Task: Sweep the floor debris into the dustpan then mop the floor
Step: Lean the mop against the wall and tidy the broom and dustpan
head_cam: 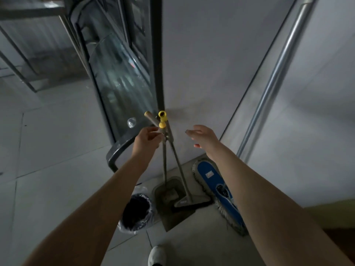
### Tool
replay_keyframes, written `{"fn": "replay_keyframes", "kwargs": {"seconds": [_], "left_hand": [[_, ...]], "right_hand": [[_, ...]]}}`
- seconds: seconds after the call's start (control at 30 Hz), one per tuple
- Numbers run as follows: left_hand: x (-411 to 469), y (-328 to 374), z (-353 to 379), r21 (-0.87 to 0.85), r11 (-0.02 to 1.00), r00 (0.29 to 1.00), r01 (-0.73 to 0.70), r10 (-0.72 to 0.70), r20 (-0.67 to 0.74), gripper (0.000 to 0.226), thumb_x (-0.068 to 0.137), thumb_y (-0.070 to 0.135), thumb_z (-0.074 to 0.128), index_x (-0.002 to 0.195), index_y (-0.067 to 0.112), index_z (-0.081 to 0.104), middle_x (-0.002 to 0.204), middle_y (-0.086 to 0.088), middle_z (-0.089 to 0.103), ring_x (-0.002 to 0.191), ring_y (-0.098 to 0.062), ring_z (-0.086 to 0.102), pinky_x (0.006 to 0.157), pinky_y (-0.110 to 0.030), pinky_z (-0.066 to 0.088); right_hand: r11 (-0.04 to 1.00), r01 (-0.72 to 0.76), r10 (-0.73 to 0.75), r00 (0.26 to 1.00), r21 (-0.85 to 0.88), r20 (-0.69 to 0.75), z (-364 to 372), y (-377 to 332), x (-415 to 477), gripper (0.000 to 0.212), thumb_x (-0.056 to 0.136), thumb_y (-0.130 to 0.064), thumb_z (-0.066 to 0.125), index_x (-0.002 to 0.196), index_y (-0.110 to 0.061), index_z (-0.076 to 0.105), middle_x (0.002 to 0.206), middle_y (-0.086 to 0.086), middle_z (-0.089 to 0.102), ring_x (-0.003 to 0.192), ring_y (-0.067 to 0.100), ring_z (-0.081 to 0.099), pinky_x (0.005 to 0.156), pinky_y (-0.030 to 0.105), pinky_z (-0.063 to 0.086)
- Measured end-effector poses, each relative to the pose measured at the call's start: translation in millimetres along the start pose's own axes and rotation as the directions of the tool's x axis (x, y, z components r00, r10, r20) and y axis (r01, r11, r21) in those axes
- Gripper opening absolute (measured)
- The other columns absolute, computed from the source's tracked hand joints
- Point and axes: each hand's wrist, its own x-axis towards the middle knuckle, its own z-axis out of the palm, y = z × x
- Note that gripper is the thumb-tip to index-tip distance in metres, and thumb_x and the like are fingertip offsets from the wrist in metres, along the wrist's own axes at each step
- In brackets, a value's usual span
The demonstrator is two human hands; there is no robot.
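Observation:
A grey dustpan (pixel 168 191) stands on the floor against the wall, its thin handle (pixel 163 162) rising upright. A broom (pixel 191 203) rests its dark bristles beside the pan, and its handle (pixel 177 162) leans up to yellow end caps (pixel 162 114). A tan handle end (pixel 150 117) pokes out left of the caps. My left hand (pixel 147 140) is at these handle tops with its fingers loosely curled, and no grip shows. My right hand (pixel 203 138) hovers to their right, fingers spread and empty. A blue flat mop head (pixel 215 186) with a grey fringe leans against the wall.
A small bin lined with a black bag (pixel 137 213) stands left of the dustpan. A glass-fronted cabinet (pixel 119 77) with a dark curved rail (pixel 117 150) fills the left. A long metal pole (pixel 276 77) runs along the right wall. My white shoe (pixel 156 255) is below.

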Motion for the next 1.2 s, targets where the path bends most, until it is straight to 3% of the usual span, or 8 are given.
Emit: {"fn": "replay_keyframes", "kwargs": {"seconds": [0.13, 0.3, 0.4, 0.6, 0.7, 0.83, 0.97, 1.2], "left_hand": [[31.5, -36.5, -21.5, 0.030, 0.997, 0.997, 0.075, -0.076, 0.020, 0.027, 0.084, 0.012, 0.067, 0.109, 0.017, 0.057, 0.092, 0.002, 0.066, 0.088, -0.014, 0.062, 0.082, -0.031, 0.052], [72.3, -85.6, -23.3, 0.042, 0.990, 0.989, 0.132, -0.135, 0.066, 0.023, 0.082, 0.014, 0.070, 0.093, 0.030, 0.057, 0.088, 0.007, 0.069, 0.087, -0.009, 0.064, 0.086, -0.033, 0.052], [81.1, -100.0, -17.2, 0.038, 0.988, 0.985, 0.150, -0.153, 0.080, 0.026, 0.079, 0.019, 0.073, 0.093, 0.033, 0.056, 0.091, 0.008, 0.069, 0.089, -0.009, 0.064, 0.081, -0.029, 0.051], [105.4, -128.0, -3.7, -0.013, 0.992, 0.988, 0.127, -0.126, 0.088, 0.030, 0.074, 0.023, 0.077, 0.091, 0.037, 0.056, 0.094, 0.010, 0.067, 0.089, -0.002, 0.064, 0.071, -0.016, 0.046], [112.2, -140.3, -0.5, -0.035, 0.995, 0.991, 0.098, -0.094, 0.093, 0.034, 0.075, 0.019, 0.076, 0.096, 0.035, 0.055, 0.101, 0.006, 0.066, 0.096, -0.007, 0.063, 0.075, -0.017, 0.048], [115.1, -145.0, 4.4, -0.058, 0.996, 0.992, 0.062, -0.056, 0.110, 0.035, 0.075, 0.016, 0.074, 0.101, 0.031, 0.055, 0.107, 0.001, 0.065, 0.102, -0.013, 0.063, 0.087, -0.026, 0.050], [115.6, -146.1, 8.7, -0.041, 0.998, 0.991, 0.037, -0.031, 0.130, 0.037, 0.076, 0.011, 0.073, 0.103, 0.029, 0.055, 0.110, -0.002, 0.065, 0.104, -0.014, 0.062, 0.091, -0.028, 0.049], [114.9, -150.5, 10.3, 0.008, 1.000, 0.993, -0.009, 0.008, 0.114, 0.036, 0.076, 0.014, 0.074, 0.098, 0.035, 0.055, 0.107, 0.003, 0.066, 0.102, -0.010, 0.063, 0.092, -0.030, 0.050]], "right_hand": [[0.998, -0.046, 0.046, 0.999, -0.043, 0.016, 25.9, 14.7, 34.0, 0.057, 0.091, -0.029, 0.061, 0.141, -0.011, 0.039, 0.139, 0.006, 0.049, 0.120, 0.020, 0.050, 0.082, 0.027, 0.045], [0.996, -0.084, 0.084, 0.996, -0.033, -0.013, 47.3, 33.5, 80.3, 0.050, 0.092, -0.038, 0.057, 0.135, -0.013, 0.048, 0.134, 0.003, 0.053, 0.112, 0.016, 0.053, 0.085, 0.028, 0.045], [0.992, -0.098, 0.097, 0.995, -0.081, -0.020, 52.2, 41.3, 97.3, 0.042, 0.093, -0.041, 0.054, 0.120, -0.009, 0.057, 0.126, 0.009, 0.057, 0.099, 0.015, 0.057, 0.089, 0.032, 0.046], [0.976, -0.017, 0.027, 0.999, -0.217, 0.045, 71.3, 58.3, 140.1, 0.059, 0.082, -0.057, 0.054, 0.115, -0.008, 0.057, 0.112, 0.002, 0.058, 0.106, 0.020, 0.052, 0.094, 0.042, 0.046], [0.968, 0.027, -0.007, 0.997, -0.251, 0.078, 76.2, 71.4, 153.8, 0.060, 0.083, -0.061, 0.050, 0.111, -0.009, 0.060, 0.096, -0.002, 0.063, 0.098, 0.017, 0.056, 0.088, 0.039, 0.046], [0.974, 0.034, -0.008, 0.993, -0.223, 0.116, 72.3, 86.5, 173.3, 0.019, 0.090, -0.046, 0.054, 0.099, -0.032, 0.064, 0.081, -0.024, 0.058, 0.079, -0.007, 0.052, 0.072, 0.021, 0.045], [0.981, 0.072, -0.042, 0.985, -0.183, 0.167, 73.3, 91.3, 181.3, 0.040, 0.090, -0.041, 0.057, 0.125, -0.024, 0.057, 0.087, -0.028, 0.056, 0.080, -0.013, 0.051, 0.063, 0.012, 0.039], [0.987, 0.122, -0.108, 0.986, -0.104, 0.130, 59.1, 108.6, 178.2, 0.037, 0.095, -0.037, 0.051, 0.128, -0.019, 0.052, 0.095, -0.020, 0.059, 0.083, -0.011, 0.056, 0.063, 0.006, 0.039]]}}
